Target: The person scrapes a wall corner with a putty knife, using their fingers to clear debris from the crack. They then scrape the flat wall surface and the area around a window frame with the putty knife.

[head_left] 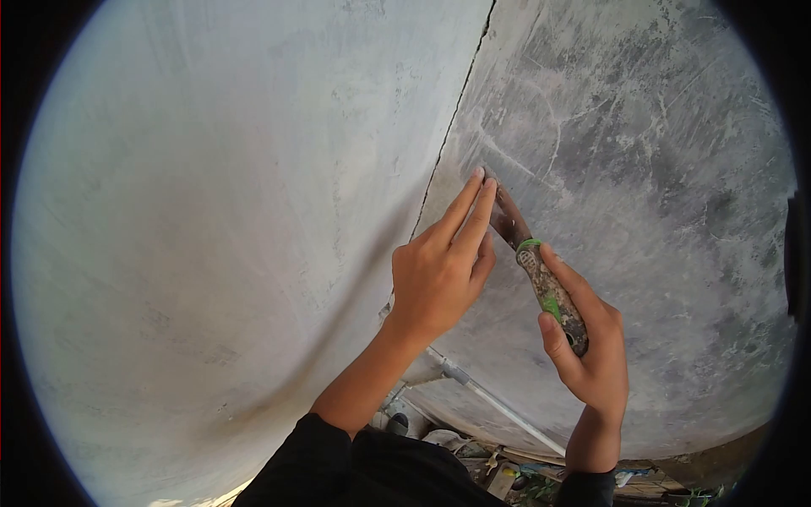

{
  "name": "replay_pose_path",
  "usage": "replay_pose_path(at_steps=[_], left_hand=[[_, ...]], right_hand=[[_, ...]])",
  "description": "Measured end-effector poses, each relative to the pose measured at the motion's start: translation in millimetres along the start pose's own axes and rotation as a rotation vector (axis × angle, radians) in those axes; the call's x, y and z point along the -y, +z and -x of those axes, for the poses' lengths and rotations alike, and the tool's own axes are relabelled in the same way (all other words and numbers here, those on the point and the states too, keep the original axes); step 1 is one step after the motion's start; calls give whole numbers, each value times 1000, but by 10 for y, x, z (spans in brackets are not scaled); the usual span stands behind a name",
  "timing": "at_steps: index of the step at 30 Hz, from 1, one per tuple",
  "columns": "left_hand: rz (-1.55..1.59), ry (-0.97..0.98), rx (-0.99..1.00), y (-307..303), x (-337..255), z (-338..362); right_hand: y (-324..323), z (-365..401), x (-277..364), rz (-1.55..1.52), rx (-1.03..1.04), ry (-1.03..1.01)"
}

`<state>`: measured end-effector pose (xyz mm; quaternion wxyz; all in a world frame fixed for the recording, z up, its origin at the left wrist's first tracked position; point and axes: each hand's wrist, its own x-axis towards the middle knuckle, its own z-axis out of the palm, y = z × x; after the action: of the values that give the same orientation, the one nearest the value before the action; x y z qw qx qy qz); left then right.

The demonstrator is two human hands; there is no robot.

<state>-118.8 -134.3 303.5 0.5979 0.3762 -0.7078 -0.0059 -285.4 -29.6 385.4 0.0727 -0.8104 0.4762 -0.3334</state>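
A putty knife (541,275) with a worn, green-marked handle and a rusty blade (507,215) is pressed against a grey plastered wall (642,152). My right hand (587,346) grips its handle. My left hand (443,266) has two fingers stretched along the blade, pushing its tip onto the wall just right of a dark vertical crack (448,127). Left of the crack lies a smoother, paler wall surface (220,194).
A thin grey pipe (498,404) runs diagonally along the wall's foot below my hands. Debris and small items (507,477) lie on the ground beneath. My dark sleeves (355,469) fill the bottom centre.
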Motion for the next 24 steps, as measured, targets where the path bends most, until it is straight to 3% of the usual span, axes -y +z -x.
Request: replay_pose_path(at_steps=[8, 11, 14, 24], left_hand=[[-5, -60, 91, 74, 66, 25], [18, -56, 66, 99, 84, 9], [24, -66, 97, 79, 43, -25], [25, -42, 90, 118, 107, -15]], right_hand=[[-57, -244, 118, 20, 88, 121], [76, -226, 21, 59, -3, -21], [198, -173, -52, 52, -98, -44], [392, -107, -78, 62, -144, -62]])
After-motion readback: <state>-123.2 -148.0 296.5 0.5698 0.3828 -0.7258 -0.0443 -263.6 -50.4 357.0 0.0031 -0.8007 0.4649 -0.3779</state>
